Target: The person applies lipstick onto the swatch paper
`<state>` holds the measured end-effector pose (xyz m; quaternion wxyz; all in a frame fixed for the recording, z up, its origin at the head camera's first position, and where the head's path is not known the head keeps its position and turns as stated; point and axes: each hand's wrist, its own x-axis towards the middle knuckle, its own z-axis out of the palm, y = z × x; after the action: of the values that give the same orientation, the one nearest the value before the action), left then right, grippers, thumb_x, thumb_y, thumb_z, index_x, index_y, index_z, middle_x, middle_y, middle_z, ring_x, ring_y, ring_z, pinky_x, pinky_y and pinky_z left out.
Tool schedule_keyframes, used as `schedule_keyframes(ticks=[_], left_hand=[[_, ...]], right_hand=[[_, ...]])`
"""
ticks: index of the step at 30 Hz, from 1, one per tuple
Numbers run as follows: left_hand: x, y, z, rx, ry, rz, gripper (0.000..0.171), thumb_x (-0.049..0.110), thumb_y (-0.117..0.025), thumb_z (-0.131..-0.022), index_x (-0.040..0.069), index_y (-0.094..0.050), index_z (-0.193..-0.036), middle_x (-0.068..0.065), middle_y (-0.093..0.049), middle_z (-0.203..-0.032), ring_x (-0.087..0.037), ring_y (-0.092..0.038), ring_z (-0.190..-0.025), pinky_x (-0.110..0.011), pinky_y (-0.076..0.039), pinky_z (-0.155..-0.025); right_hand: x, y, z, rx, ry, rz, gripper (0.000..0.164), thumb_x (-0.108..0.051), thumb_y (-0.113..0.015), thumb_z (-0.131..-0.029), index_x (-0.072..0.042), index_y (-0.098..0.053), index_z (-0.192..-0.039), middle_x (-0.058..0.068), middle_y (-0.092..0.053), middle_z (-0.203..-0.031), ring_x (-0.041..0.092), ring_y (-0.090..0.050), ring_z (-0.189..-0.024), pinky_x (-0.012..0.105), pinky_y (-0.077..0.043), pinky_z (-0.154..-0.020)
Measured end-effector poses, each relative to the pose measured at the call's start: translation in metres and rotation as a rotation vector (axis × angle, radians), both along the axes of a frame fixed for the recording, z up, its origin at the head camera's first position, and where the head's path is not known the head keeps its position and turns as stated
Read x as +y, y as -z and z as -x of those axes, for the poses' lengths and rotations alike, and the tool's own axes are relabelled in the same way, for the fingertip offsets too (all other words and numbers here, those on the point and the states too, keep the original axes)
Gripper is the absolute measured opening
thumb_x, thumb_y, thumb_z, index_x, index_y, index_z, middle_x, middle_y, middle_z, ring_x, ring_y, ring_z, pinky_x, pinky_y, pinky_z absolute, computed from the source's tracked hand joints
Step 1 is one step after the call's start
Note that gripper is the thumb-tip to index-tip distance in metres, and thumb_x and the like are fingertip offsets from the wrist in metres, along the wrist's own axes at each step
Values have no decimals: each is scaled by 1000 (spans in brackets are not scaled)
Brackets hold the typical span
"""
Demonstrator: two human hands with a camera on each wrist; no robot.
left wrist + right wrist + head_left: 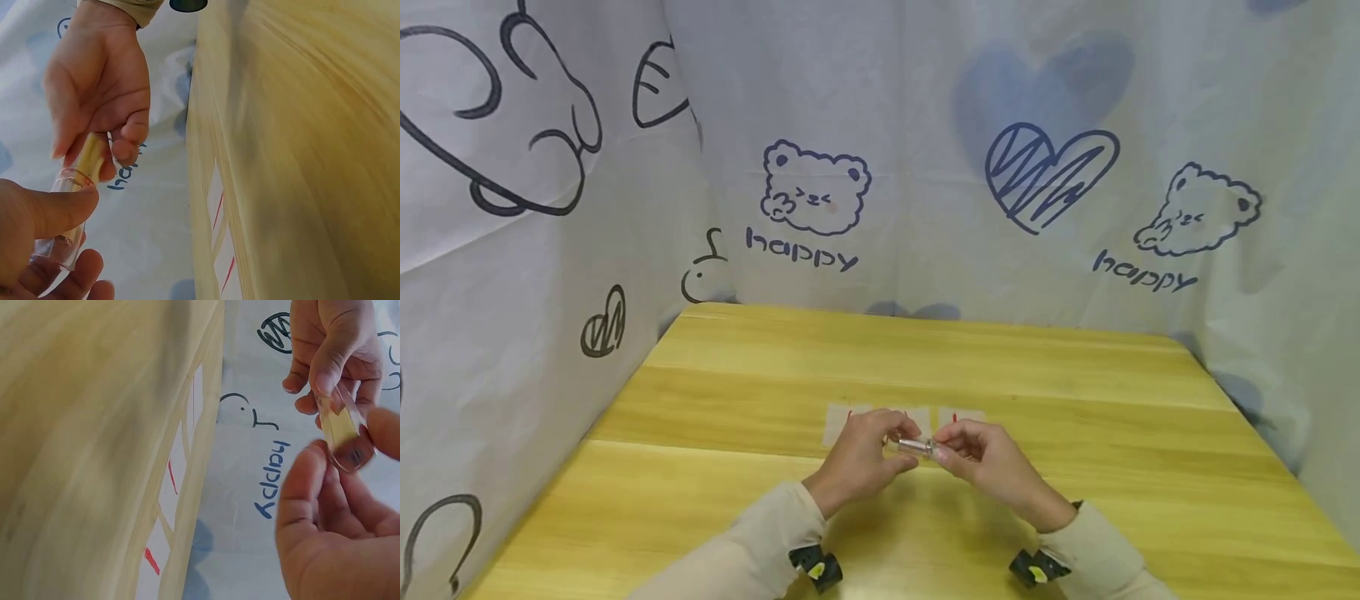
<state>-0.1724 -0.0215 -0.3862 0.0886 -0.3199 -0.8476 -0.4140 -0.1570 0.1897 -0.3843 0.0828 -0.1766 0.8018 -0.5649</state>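
A small clear tube (914,446) is held tilted between both hands, over the front part of the white paper pieces. My left hand (865,450) grips one end between thumb and fingers; in the left wrist view its thumb lies across the tube's clear wall (57,250). The fingers and thumb of my right hand (992,462) pinch the opposite end. Yellowish colour shows through the tube (344,428) in the right wrist view, and I cannot tell if it is content or the table seen through it.
On the wooden table (737,500), white paper pieces (964,413) with red marks lie in a row just beyond the hands. Pale curtains (925,250) with drawn bears and hearts hang around the back and sides.
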Motion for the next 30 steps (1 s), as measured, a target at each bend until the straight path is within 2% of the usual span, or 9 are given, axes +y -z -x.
schedule_keyframes(ticks=[3, 8, 14, 21, 27, 30], left_hand=[[-2, 2, 1, 8, 1, 25, 28, 2, -83, -75, 8, -69, -98, -2, -69, -95, -15, -63, -86, -31, -51, -74], [-4, -1, 6, 3, -16, 44, 44, 6, -80, -79, 2, -63, -119, -8, -68, -104, -21, -64, -90, -35, -52, -76], [-14, -2, 15, -77, -69, 53, 47, 13, -75, -86, 3, -58, -128, -11, -66, -111, -28, -64, -96, -41, -51, -80], [-33, 7, 27, -164, -120, 75, 43, 14, -73, -88, 1, -59, -126, -15, -64, -117, -34, -62, -101, -44, -50, -85], [-51, 17, 36, -247, -194, 147, 39, 17, -72, -89, 1, -61, -123, -14, -62, -122, -34, -58, -109, -47, -49, -90], [-58, 22, 40, -272, -214, 200, 39, 19, -72, -89, 0, -63, -121, -14, -63, -122, -34, -56, -114, -48, -46, -94]], right_hand=[[1, 1, 0, -18, -61, -72, 28, -13, -68, -92, 4, -65, -113, 8, -65, -93, 22, -61, -83, 27, -52, -68], [3, 2, 2, -22, -94, -90, 29, -8, -68, -90, 5, -63, -115, 9, -65, -94, 23, -61, -84, 26, -53, -68], [9, 8, 8, 24, 20, -102, 29, -5, -66, -91, 6, -57, -117, 10, -63, -97, 21, -60, -84, 27, -53, -69], [21, 18, 18, 74, 134, -79, 37, -2, -63, -93, 4, -54, -128, 15, -62, -106, 21, -61, -87, 29, -54, -71], [33, 25, 28, 40, 195, -77, 28, 0, -62, -93, 4, -53, -119, 17, -57, -112, 27, -63, -96, 30, -55, -74], [40, 27, 33, 55, 221, -132, 24, -3, -63, -93, 1, -54, -115, 15, -59, -111, 28, -64, -98, 31, -55, -74]])
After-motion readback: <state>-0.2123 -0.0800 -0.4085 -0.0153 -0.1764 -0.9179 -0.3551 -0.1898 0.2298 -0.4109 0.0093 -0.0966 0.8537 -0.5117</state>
